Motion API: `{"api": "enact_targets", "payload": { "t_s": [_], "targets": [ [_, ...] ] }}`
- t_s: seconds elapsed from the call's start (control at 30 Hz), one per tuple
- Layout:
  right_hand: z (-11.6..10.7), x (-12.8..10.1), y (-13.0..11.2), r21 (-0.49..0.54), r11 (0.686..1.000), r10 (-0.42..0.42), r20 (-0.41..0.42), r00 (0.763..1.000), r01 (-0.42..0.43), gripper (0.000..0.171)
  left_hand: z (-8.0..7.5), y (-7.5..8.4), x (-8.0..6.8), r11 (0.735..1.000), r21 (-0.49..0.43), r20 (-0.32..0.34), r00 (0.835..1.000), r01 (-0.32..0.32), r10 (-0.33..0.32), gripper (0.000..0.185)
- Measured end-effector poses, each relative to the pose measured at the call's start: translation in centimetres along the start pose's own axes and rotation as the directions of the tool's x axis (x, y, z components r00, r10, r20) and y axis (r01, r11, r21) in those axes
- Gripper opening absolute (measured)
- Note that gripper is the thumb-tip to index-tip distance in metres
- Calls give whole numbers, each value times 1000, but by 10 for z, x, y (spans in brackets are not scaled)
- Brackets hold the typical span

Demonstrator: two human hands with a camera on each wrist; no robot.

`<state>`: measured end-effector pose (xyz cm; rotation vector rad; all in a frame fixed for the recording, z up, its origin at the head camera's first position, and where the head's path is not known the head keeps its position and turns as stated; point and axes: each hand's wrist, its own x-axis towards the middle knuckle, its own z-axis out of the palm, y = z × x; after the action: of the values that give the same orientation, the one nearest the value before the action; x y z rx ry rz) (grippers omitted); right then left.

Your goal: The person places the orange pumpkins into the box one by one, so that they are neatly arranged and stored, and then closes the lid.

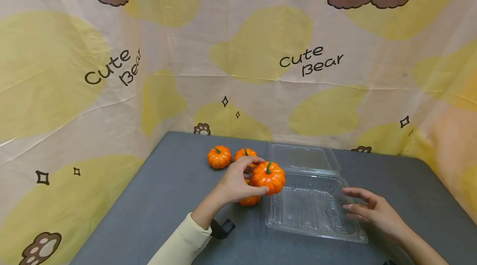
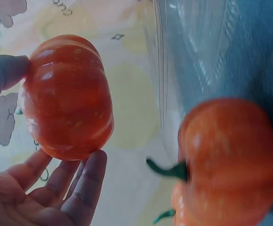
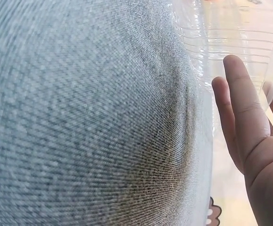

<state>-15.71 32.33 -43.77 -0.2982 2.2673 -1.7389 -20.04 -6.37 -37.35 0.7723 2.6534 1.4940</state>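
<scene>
**Over a grey tabletop, one held pumpkin up in the left hand**

Above the left edge of a clear plastic tray, that little orange pumpkin is up in the air, green stem and all. The left grip is clamped on it, thumb on one side and fingers on the other — the left wrist cam shows it really well.

Over on the right side of the tray is the right hand, grip apart, fingers loosely stretched toward the rim. Can't tell from here if they're actually touching the plastic.

The tray's lid is flipped open behind it, lying toward the back of the tabletop.

Left of the tray there are more pumpkins sitting around: a back-left pumpkin in full view, a middle pumpkin partly behind the left hand, and a front pumpkin mostly tucked under it — so no promises on the exact count.

Pale sleeve on the left arm, black strap by that wrist, and a "Cute Bear" cloth hanging behind everything.
</scene>
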Motion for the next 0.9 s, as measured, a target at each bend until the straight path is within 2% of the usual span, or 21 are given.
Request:
{"api": "enact_targets", "payload": {
  "t_s": [0.27,0.67,0.9],
  "targets": [
    [1,0,-1,-8,1000,-6,-14,1000,6,50,24,5,8,998,-54,37,999,22,-20,56],
    [3,-1,-5,-25,1000,-2,-30,1000,2,50,63,21,13,996,-89,44,999,20,-16,53],
    [4,-2,-6,-25,1000,-15,-31,999,14,49,87,28,14,998,-55,41,999,20,-18,53]
  ]
}}
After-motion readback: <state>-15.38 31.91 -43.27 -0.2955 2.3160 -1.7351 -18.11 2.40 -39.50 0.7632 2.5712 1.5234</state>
